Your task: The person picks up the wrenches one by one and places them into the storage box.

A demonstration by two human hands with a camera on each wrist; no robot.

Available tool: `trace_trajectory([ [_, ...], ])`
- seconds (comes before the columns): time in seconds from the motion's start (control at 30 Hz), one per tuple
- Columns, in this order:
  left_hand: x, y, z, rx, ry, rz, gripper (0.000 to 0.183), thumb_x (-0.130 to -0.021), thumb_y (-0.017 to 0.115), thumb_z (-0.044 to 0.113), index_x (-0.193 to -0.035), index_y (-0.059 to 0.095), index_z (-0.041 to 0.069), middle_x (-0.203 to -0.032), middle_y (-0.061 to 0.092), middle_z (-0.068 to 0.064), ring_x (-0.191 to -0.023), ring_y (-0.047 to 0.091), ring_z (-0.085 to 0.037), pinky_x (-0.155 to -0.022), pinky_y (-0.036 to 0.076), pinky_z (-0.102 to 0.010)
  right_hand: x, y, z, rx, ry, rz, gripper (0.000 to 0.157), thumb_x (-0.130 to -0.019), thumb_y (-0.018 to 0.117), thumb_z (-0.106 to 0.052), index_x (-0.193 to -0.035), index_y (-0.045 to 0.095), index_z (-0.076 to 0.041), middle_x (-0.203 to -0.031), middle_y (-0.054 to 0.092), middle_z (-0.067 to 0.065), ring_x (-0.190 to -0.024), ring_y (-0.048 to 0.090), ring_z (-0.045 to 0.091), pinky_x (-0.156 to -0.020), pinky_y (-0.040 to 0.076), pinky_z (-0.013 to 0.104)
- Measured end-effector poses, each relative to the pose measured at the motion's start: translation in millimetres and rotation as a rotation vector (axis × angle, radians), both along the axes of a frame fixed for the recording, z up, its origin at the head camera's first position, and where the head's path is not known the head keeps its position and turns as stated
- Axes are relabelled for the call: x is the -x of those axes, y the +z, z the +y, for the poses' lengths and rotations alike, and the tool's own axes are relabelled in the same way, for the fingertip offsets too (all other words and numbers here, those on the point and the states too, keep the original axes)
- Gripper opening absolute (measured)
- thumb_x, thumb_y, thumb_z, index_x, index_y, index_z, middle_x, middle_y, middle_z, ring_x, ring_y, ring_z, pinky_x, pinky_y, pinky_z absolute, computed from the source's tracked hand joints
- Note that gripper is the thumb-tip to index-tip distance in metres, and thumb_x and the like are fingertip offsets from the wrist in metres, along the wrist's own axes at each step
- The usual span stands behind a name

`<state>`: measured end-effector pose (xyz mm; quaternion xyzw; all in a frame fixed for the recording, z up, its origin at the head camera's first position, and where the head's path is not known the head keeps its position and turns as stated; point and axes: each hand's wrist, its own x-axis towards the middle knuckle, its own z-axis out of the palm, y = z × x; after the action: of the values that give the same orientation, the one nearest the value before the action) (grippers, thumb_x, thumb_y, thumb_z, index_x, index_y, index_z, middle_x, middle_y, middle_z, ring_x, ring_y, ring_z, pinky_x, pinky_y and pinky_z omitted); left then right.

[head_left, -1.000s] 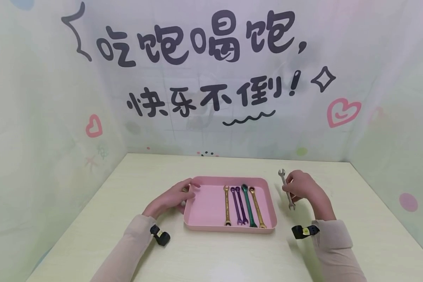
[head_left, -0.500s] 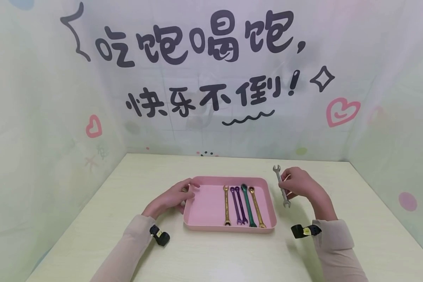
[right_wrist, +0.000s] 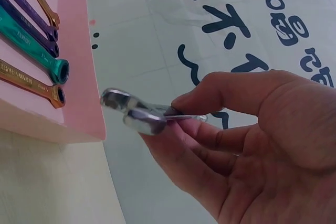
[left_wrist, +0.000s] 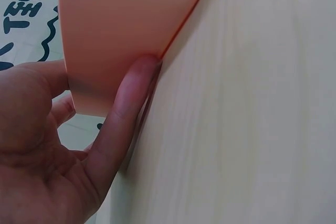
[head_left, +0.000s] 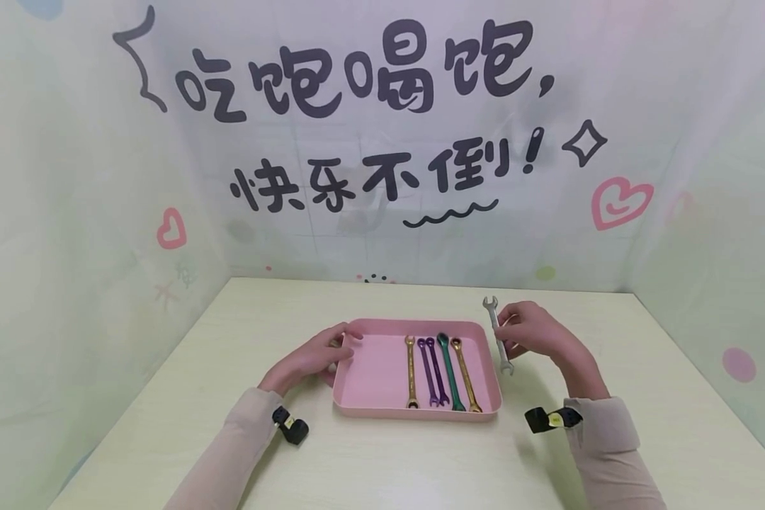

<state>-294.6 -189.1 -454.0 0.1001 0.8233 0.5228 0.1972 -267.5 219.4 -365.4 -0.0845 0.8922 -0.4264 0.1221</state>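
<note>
My right hand (head_left: 532, 329) pinches a silver double open-ended wrench (head_left: 499, 336) between thumb and fingers, just off the right side of a pink tray (head_left: 370, 412). The right wrist view shows one jaw end of that wrench (right_wrist: 139, 116) pointing toward the camera. My left hand (head_left: 309, 360) holds the tray's left end, its thumb (left_wrist: 131, 90) low on the outer wall and fingers reaching over the rim. Inside the tray lie a gold wrench (head_left: 411, 375), two purple wrenches (head_left: 428, 372), a green wrench (head_left: 450, 372) and another gold wrench (head_left: 466, 375), roughly side by side.
The tray stands on a pale wooden table (head_left: 395, 460). Behind it hangs a white printed backdrop (head_left: 357, 241) with dark lettering, and similar sheets close off both sides. A small black camera (head_left: 291, 427) is strapped to the left wrist, another black camera (head_left: 551, 419) to the right.
My right hand has carried the silver wrench leftward and slightly away from me, closer to the tray's right edge. The left hand and the tray have stayed put.
</note>
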Motion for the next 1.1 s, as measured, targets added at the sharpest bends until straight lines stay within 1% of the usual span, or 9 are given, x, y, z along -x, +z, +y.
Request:
trace_trajectory([
  [0.1, -1.0, 1.2, 0.3, 0.004, 0.001, 0.0, 0.036, -0.102, 0.056, 0.015, -0.138, 0.055, 0.018, -0.123, 0.053, -0.019, -0.081, 0.066, -0.023, -0.056, 0.062, -0.035, 0.9, -0.5, -2.1, 0.027, 0.012, -0.003, 0.022, -0.094, 0.06, -0.008, -0.109, 0.058, 0.007, -0.087, 0.068, 0.013, -0.071, 0.068, 0.017, -0.07, 0.066, 0.037],
  [0.27, -0.9, 1.1, 0.8, 0.012, -0.001, 0.003, 0.036, -0.102, 0.056, 0.015, -0.138, 0.055, 0.019, -0.121, 0.053, -0.02, -0.078, 0.066, -0.023, -0.056, 0.062, -0.035, 1.5, -0.9, -5.0, 0.064, 0.037, -0.01, 0.024, -0.094, 0.06, -0.009, -0.11, 0.058, 0.009, -0.089, 0.07, 0.017, -0.07, 0.07, 0.017, -0.071, 0.066, 0.037],
  [0.37, -0.3, 0.6, 1.0, 0.011, 0.003, -0.005, 0.036, -0.102, 0.057, 0.015, -0.138, 0.056, 0.02, -0.123, 0.053, -0.019, -0.08, 0.067, -0.024, -0.057, 0.062, -0.036, 2.1, -1.9, -7.5, 0.089, 0.042, -0.023, 0.026, -0.095, 0.061, -0.009, -0.113, 0.057, 0.01, -0.092, 0.072, 0.019, -0.071, 0.071, 0.018, -0.072, 0.066, 0.037],
  [0.5, -0.1, 0.4, 0.8, 0.007, 0.003, -0.004, 0.037, -0.102, 0.056, 0.015, -0.139, 0.055, 0.019, -0.125, 0.052, -0.019, -0.083, 0.067, -0.024, -0.057, 0.062, -0.036, 2.3, -3.1, -10.2, 0.131, 0.071, -0.024, 0.027, -0.095, 0.061, -0.007, -0.114, 0.056, 0.012, -0.093, 0.072, 0.021, -0.072, 0.072, 0.018, -0.072, 0.066, 0.038],
  [0.63, -0.2, 0.1, 0.4, 0.005, 0.004, 0.0, 0.037, -0.102, 0.056, 0.015, -0.139, 0.055, 0.018, -0.125, 0.052, -0.02, -0.086, 0.067, -0.024, -0.058, 0.062, -0.036, 1.2, -2.3, -13.5, 0.171, 0.1, -0.021, 0.028, -0.095, 0.061, -0.007, -0.114, 0.056, 0.014, -0.091, 0.072, 0.021, -0.072, 0.072, 0.018, -0.072, 0.066, 0.037],
  [0.73, -0.3, 0.0, 0.2, 0.004, 0.006, -0.002, 0.038, -0.101, 0.057, 0.015, -0.139, 0.055, 0.018, -0.124, 0.052, -0.019, -0.087, 0.067, -0.024, -0.057, 0.062, -0.036, 0.9, -2.0, -16.5, 0.187, 0.106, -0.028, 0.03, -0.096, 0.062, -0.007, -0.116, 0.056, 0.014, -0.09, 0.073, 0.02, -0.071, 0.071, 0.018, -0.071, 0.066, 0.037],
  [0.97, 0.3, -0.6, 0.0, 0.001, 0.005, 0.0, 0.037, -0.102, 0.057, 0.015, -0.139, 0.055, 0.018, -0.124, 0.052, -0.019, -0.085, 0.067, -0.024, -0.057, 0.063, -0.036, 2.9, -6.4, -22.0, 0.197, 0.127, -0.038, 0.03, -0.097, 0.062, -0.007, -0.118, 0.056, 0.014, -0.083, 0.072, 0.01, -0.07, 0.069, 0.02, -0.069, 0.066, 0.037],
  [1.1, -0.1, -0.3, 0.0, -0.001, 0.004, -0.003, 0.038, -0.102, 0.057, 0.015, -0.139, 0.055, 0.018, -0.124, 0.052, -0.019, -0.085, 0.067, -0.024, -0.058, 0.063, -0.036, 2.2, -7.7, -25.7, 0.211, 0.137, -0.039, 0.028, -0.097, 0.063, -0.007, -0.115, 0.057, 0.013, -0.085, 0.072, 0.012, -0.07, 0.069, 0.018, -0.069, 0.066, 0.036],
])
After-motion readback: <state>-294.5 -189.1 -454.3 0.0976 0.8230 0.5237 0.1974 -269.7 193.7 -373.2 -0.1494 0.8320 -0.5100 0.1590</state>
